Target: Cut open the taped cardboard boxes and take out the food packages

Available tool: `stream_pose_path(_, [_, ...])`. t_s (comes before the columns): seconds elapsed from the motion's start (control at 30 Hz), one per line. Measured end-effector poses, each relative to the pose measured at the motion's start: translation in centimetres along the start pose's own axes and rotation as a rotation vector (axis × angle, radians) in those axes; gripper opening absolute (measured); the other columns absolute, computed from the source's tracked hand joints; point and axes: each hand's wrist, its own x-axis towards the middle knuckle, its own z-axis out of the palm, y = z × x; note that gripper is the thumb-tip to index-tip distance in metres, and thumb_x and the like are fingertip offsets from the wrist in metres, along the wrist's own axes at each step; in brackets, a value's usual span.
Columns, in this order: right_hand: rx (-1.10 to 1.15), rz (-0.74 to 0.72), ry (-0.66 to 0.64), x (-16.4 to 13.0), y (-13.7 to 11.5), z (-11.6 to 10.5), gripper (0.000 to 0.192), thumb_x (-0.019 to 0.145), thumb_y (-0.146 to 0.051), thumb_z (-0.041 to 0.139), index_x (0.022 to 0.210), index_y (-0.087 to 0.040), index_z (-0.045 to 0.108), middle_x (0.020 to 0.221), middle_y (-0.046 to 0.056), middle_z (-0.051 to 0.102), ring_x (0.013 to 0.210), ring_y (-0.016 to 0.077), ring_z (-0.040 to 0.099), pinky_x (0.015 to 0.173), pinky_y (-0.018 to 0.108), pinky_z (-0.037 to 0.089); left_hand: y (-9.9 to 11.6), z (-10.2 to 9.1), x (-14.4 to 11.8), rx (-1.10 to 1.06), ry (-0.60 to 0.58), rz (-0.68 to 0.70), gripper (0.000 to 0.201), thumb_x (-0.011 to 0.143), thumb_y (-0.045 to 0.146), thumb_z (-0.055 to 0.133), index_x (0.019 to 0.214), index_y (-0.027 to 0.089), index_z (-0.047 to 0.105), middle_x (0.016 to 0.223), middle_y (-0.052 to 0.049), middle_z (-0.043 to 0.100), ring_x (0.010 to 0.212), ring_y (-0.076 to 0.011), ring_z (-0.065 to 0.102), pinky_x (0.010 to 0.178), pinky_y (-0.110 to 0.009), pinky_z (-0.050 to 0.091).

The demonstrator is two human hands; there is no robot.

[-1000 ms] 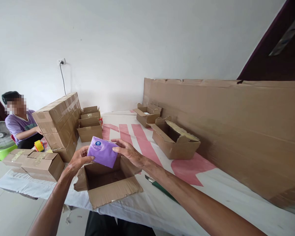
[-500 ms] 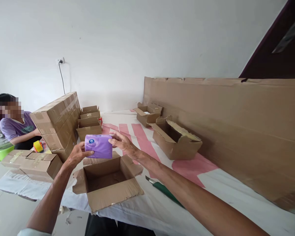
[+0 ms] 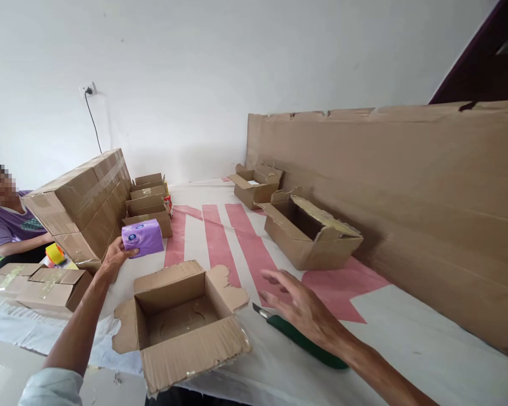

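My left hand (image 3: pixel 115 256) holds a purple tissue pack (image 3: pixel 143 237) out to the left, above the table beside a stack of taped cartons (image 3: pixel 82 206). My right hand (image 3: pixel 298 304) hovers open, fingers spread, just above a green-handled box cutter (image 3: pixel 298 337) lying on the table. An open, empty cardboard box (image 3: pixel 180 321) sits between my arms at the table's near edge.
Two more open boxes (image 3: pixel 311 234) (image 3: pixel 254 186) stand along a tall cardboard sheet (image 3: pixel 406 192) on the right. Small open boxes (image 3: pixel 148 206) sit behind the tissue pack. Flat taped boxes (image 3: pixel 36 282) lie at the left edge. A person in a purple shirt (image 3: pixel 6 223) sits at far left, beside a tape roll (image 3: pixel 55 254).
My right hand let go of the purple pack and dropped toward the box cutter. My left hand carried the pack away to the left, off the open box.
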Motion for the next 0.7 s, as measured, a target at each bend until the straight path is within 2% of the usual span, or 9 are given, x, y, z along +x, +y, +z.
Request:
stream_pose_path(0.13, [-0.211, -0.107, 0.034, -4.7, 5.1, -0.4, 0.044, 0.095, -0.062, 0.064, 0.119, -0.026, 0.072, 0.114, 0.015, 0.079, 0.105, 0.0368, 0.077, 0.085, 0.048, 0.065, -4.1, 0.9, 1.4, 0.037, -0.041, -0.073, 0.071, 0.044, 0.031, 0.105, 0.104, 0.017, 0.070, 0.101, -0.009, 0.082, 0.101, -0.0312, 0.077, 0.100, -0.050, 0.057])
stream_pose_path(0.23, [-0.290, -0.151, 0.033, -6.7, 7.3, -0.6, 0.041, 0.094, -0.061, 0.065, 0.119, -0.030, 0.075, 0.114, 0.014, 0.080, 0.100, 0.0371, 0.078, 0.080, 0.048, 0.065, -6.2, 1.6, 3.5, 0.045, -0.055, -0.072, 0.075, 0.041, 0.034, 0.105, 0.104, 0.018, 0.068, 0.105, -0.010, 0.081, 0.107, -0.0320, 0.076, 0.104, -0.052, 0.055])
stream_pose_path(0.43, [-0.408, -0.188, 0.053, -8.8, 10.7, 0.5, 0.039, 0.095, -0.054, 0.067, 0.124, -0.029, 0.075, 0.120, 0.012, 0.081, 0.105, 0.0359, 0.078, 0.085, 0.048, 0.065, -9.2, 2.5, 8.1, 0.097, -0.028, -0.028, 0.076, 0.051, 0.036, 0.102, 0.115, 0.020, 0.065, 0.120, -0.013, 0.077, 0.118, -0.0312, 0.072, 0.109, -0.050, 0.053])
stream_pose_path(0.6, [-0.504, -0.262, 0.178, -10.1, 14.0, 2.5, 0.035, 0.097, -0.050, 0.059, 0.116, -0.027, 0.077, 0.113, 0.012, 0.080, 0.102, 0.0360, 0.076, 0.086, 0.051, 0.060, -11.3, 3.2, 10.6, 0.204, 0.024, -0.008, 0.073, 0.060, 0.031, 0.096, 0.124, 0.017, 0.063, 0.128, -0.016, 0.073, 0.124, -0.0293, 0.068, 0.111, -0.043, 0.050])
stream_pose_path(0.7, [-0.562, -0.301, 0.227, -10.5, 14.4, 3.0, 0.031, 0.098, -0.045, 0.056, 0.112, -0.027, 0.077, 0.109, 0.013, 0.079, 0.099, 0.0362, 0.075, 0.084, 0.051, 0.058, -12.2, 3.7, 11.8, 0.288, 0.028, -0.016, 0.066, 0.065, 0.030, 0.092, 0.124, 0.016, 0.066, 0.124, -0.014, 0.075, 0.118, -0.0290, 0.069, 0.106, -0.041, 0.052])
